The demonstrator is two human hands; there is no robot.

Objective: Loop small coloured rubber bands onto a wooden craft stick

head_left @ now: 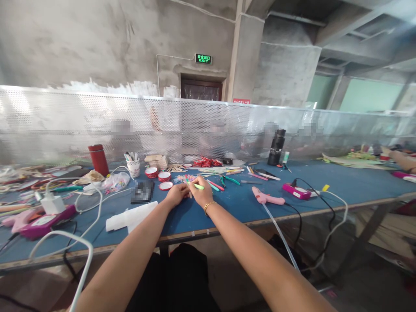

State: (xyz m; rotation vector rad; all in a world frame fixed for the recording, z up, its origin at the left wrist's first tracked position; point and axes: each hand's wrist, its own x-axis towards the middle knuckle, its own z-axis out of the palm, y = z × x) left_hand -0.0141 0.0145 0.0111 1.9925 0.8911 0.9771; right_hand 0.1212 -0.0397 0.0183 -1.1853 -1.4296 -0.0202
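My right hand [202, 193] is closed around a light green marker [198, 186], its far end tilted toward the left hand. Close beside it, my left hand [178, 193] rests low over the blue table with its fingers pinched together. A narrow tan piece shows between the two hands, too small to name, and the left fingertips are partly hidden. Just beyond the hands lies a patch of small colourful bits [184, 178]. Red-rimmed round tins [164, 176] stand to the left of it. Pink and teal markers [216, 185] lie to the right, near green-handled pliers [222, 180].
A pink glue gun [266, 198] with its cord and a magenta power strip [296, 191] lie right. A black bottle [277, 147] and red bottle [98, 159] stand by the perforated metal screen [156, 125]. White cables [87, 251] loop at left near a white roll [130, 217].
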